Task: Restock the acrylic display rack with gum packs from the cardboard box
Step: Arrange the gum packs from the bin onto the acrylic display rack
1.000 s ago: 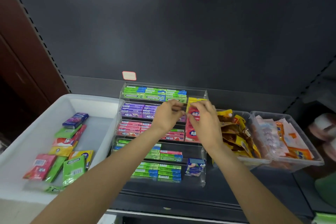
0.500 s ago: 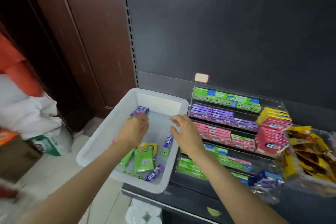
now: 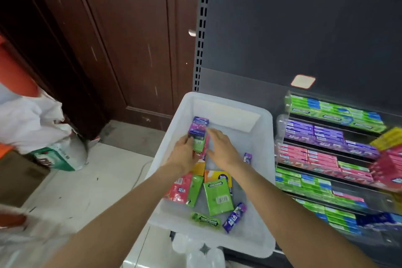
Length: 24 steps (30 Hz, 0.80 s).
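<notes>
Inside the white bin (image 3: pixel 260 119), the left hand (image 3: pixel 183 154) at ten o'clock has its grip curled round a purple gum pack (image 3: pixel 198 126) and a green one beneath. Just beside, the right hand (image 3: pixel 219 148) hovers, fingers straight and apart. Loose gum packs (image 3: pixel 218 195) lie toward six o'clock. The acrylic display rack (image 3: pixel 326 159) stands at three o'clock.

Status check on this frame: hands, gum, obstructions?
Left hand grips gum packs in white bin. Right hand open beside them. Acrylic rack unobstructed.
</notes>
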### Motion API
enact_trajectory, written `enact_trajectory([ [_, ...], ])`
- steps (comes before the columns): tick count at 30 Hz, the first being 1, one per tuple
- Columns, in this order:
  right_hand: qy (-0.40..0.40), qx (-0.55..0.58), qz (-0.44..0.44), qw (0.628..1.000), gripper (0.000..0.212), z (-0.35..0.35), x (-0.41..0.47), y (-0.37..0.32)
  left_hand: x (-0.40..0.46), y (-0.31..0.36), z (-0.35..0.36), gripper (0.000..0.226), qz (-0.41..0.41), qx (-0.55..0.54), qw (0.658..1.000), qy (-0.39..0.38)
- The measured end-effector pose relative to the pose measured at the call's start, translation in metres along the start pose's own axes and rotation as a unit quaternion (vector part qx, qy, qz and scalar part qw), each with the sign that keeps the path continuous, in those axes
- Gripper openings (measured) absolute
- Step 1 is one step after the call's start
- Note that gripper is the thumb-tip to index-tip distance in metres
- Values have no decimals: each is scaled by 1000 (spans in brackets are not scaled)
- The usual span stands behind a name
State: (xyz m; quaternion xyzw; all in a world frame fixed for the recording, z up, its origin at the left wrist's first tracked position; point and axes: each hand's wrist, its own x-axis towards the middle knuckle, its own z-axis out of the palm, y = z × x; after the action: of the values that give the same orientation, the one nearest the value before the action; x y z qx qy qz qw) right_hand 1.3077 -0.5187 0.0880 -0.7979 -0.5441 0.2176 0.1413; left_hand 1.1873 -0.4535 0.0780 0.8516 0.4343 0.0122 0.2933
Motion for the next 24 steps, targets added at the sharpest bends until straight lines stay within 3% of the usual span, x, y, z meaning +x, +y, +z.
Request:
enact_trajectory([
  [6,-64,-12,-54,996,74,7,24,10,5,-7,8,57,14,34,999,21],
  [13,52,-29,-95,994,52,3,34,22,8,-8,6,49,39,54,997,32],
  [17,34,-26,-70,997,43,7,38,27,7,-6,6,51,58,49,997,15],
  [24,32,-87,-60,994,62,-1,32,37,14,-1,1,54,51,51,997,10],
])
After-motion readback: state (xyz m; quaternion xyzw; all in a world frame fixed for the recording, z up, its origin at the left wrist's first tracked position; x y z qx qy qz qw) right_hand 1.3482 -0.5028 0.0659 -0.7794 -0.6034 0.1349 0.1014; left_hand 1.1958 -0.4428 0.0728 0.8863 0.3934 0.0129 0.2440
